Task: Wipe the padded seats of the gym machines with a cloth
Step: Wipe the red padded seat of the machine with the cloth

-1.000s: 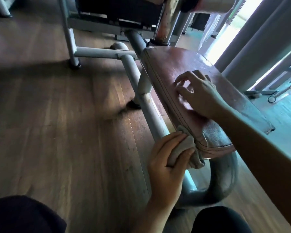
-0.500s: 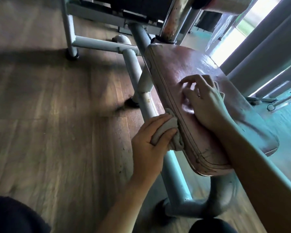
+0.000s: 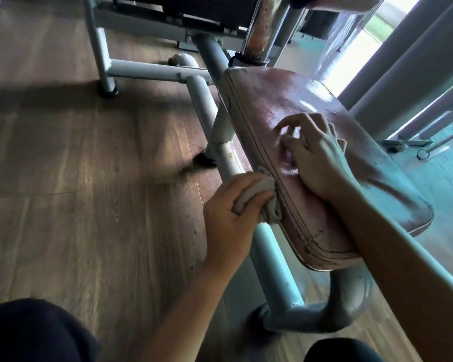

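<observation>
Here, the left hand (image 3: 230,212) is gripping a bunched, pale grey cloth (image 3: 256,197), with the fingers curling over it from above and the thumb tucking under it. The hand is pressing the cloth against the left side edge of the padded seat (image 3: 285,108), just below the piped seam and about midway along the seat's length. The seat is a worn, reddish-brown vinyl pad with 2 lines of stitching running along its edge, and it is catching glare from the bright window (image 3: 356,61) at the upper right.

The right hand (image 3: 317,152) is resting on top of the seat, just beside the left hand but not touching it. Its fingers (image 3: 293,121) are arching, with the tips touching the vinyl, and the hand is gripping nothing that shows. The right forearm is lying across the near corner of the pad.

Under the seat, a grey-blue tubular frame (image 3: 272,257) is running from the near foot up towards the machine, passing right behind the cloth. A rust-spotted chrome post (image 3: 259,30) is rising from the seat's far end. The machine is standing on a dark wooden floor (image 3: 89,178). The person's dark-clothed knees (image 3: 32,333) are showing along the bottom edge.
</observation>
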A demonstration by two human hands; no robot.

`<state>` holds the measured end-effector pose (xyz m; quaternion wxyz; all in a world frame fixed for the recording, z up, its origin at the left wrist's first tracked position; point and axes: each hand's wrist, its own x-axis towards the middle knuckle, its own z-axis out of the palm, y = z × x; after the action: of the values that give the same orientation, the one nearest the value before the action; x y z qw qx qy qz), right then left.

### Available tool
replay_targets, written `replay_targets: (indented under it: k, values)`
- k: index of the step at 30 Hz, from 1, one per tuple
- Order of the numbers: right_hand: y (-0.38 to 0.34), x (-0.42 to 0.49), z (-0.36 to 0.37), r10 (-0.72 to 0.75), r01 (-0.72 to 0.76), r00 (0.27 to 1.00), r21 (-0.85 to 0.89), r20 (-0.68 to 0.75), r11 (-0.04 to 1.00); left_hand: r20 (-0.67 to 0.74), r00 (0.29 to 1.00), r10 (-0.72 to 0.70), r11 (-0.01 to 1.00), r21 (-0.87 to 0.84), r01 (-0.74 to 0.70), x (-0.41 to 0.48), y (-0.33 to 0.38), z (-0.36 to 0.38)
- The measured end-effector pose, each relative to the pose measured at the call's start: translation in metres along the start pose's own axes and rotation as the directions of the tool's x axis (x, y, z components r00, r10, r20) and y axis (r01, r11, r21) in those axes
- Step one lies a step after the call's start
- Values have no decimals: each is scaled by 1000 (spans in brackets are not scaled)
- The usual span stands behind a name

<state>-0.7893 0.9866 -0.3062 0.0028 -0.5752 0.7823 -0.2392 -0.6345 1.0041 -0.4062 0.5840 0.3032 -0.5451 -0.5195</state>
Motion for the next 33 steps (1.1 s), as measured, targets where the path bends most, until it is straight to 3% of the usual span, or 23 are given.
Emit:
replay_targets:
  k: [4,9,13,19,23,33]
  values:
    - [-1,0,1,-6,6,1000,-18,5,1000,-44,999,-18,1000,21,19,29,-10,-3]
    - [-2,-1,0,-1,1,1000,-21,-3,1000,58,998,-8,1000,-15,9,-12,10,-4]
    - [-2,-1,1,-11,10,1000,-43,-1,999,-7,1000,9,1000,14,-9,21,-3,-6]
    - [-6,29,-3,-67,68,998,-89,18,994,125,992,14,1000,9,-15,8,-1,-17]
    - [-11,57,15,-64,64,997,14,30,998,106,993,54,998,24,-57,13,-2,-18]
    - [2,67,30,-65,67,996,30,-62,997,110,992,56,998,29,-60,38,-17,-21]
